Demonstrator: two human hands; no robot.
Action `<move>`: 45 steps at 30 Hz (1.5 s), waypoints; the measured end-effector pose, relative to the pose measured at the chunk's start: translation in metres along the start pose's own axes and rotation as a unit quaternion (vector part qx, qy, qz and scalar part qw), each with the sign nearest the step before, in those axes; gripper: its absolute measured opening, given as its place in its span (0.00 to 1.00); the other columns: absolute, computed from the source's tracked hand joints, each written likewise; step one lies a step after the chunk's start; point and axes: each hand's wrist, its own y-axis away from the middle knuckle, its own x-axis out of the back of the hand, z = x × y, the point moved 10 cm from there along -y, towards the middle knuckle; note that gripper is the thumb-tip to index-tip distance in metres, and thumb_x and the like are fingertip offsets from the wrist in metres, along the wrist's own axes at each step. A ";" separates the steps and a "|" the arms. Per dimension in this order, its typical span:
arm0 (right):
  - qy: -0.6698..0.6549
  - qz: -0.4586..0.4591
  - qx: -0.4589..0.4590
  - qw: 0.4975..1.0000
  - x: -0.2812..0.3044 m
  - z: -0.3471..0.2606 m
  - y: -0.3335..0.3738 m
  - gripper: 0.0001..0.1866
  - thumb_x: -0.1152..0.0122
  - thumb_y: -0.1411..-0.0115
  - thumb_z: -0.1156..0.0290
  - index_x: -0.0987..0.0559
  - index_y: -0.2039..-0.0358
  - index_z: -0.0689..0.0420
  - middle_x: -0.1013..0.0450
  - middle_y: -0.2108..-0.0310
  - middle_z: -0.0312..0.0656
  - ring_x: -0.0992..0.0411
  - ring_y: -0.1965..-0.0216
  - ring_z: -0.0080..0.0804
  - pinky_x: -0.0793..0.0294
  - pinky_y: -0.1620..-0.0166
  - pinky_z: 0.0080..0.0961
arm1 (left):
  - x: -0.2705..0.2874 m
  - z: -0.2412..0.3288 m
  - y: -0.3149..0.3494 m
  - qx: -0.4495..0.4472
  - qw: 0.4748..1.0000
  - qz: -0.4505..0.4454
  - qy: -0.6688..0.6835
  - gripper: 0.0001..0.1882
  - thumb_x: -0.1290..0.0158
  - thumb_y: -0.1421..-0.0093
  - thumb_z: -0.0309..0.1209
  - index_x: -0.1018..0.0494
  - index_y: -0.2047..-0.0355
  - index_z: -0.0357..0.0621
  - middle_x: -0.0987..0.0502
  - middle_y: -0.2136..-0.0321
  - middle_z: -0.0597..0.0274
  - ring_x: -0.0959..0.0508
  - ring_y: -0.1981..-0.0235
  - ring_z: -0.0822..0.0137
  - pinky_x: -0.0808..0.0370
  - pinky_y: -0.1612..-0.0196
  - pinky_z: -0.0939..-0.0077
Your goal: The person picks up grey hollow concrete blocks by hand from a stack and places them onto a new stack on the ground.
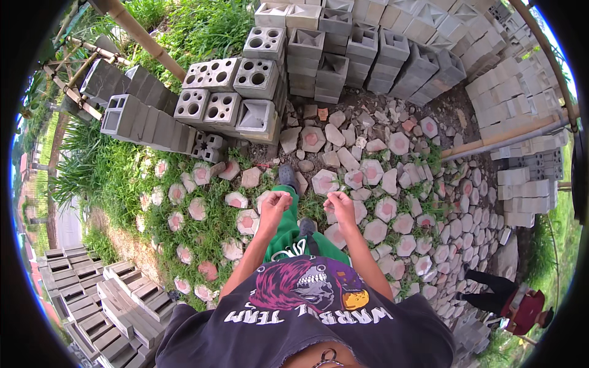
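Note:
My left hand (275, 206) is raised in front of my body with its fingers curled in; nothing shows in it. My right hand (340, 209) is held level with it, a short way to the right, its fingers also bent inward around nothing that I can see. Neither hand touches any object. Below them are my green trousers (287, 230) and a dark shoe (287, 176), stepping forward on a path of hexagonal pavers (324, 182) with pinkish centres and grass between them.
Ahead stand stacked hollow concrete blocks (255, 78), with more grey block stacks (331, 76) behind. Broken stone pieces (334, 136) litter the ground before them. A bamboo pole (491, 142) crosses at right. Block stacks (126, 303) lie at lower left. Another person (524, 310) is at lower right.

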 end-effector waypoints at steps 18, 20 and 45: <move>-0.034 0.122 -0.070 0.989 -0.035 -0.132 -0.227 0.10 0.44 0.39 0.66 0.27 0.63 0.59 0.28 0.72 0.35 0.29 0.67 0.23 0.27 0.58 0.26 | -0.041 0.053 -0.265 0.132 0.986 -0.058 -0.087 0.13 0.50 0.36 0.38 0.29 0.62 0.40 0.24 0.67 0.63 0.25 0.63 0.74 0.29 0.54 0.76; -0.037 0.121 -0.072 0.989 -0.033 -0.150 -0.261 0.10 0.44 0.39 0.66 0.27 0.63 0.59 0.29 0.71 0.35 0.29 0.67 0.23 0.27 0.58 0.27 | -0.051 0.065 -0.298 0.134 0.986 -0.048 -0.090 0.13 0.50 0.36 0.37 0.29 0.62 0.39 0.24 0.67 0.63 0.25 0.63 0.74 0.29 0.54 0.77; 0.158 0.142 -0.009 0.977 0.028 -0.442 -0.867 0.45 0.40 0.47 0.41 0.39 0.40 0.62 0.41 0.41 0.50 0.39 0.43 0.42 0.35 0.45 0.42 | -0.299 0.206 -0.830 0.102 0.988 0.004 0.113 0.42 0.43 0.43 0.47 0.48 0.38 0.34 0.43 0.41 0.44 0.31 0.47 0.58 0.32 0.46 0.73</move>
